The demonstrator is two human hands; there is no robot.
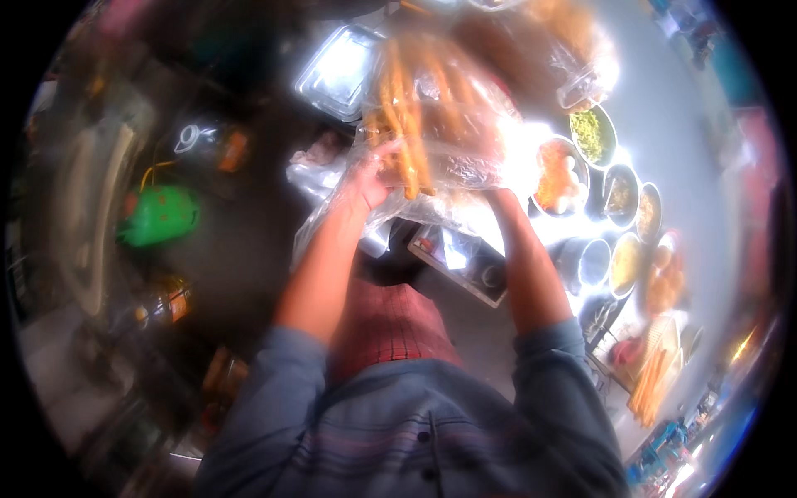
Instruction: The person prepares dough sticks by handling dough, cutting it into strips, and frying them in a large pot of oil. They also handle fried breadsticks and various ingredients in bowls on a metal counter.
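Note:
A large clear plastic bag (461, 165) holds several long, golden fried dough sticks (408, 137) in front of me. My left hand (370, 177) grips the dough sticks at the bag's left side, thumb in front, with loose plastic draped along the forearm. The lower ends of two sticks hang past the fingers. At the bag's lower right is my right hand (498, 192); its fingers are hidden by plastic and strong glare, so its grip does not show. Behind the bag's left edge lies a clear plastic container (339, 71).
On the right stand metal containers of shredded orange food with white eggs (557, 177), chopped greens (591, 134) and yellow food (624, 264). Eggs (666, 280) sit beyond. An open drawer (457, 264) juts out below the bag. A green jug (160, 215) is at left.

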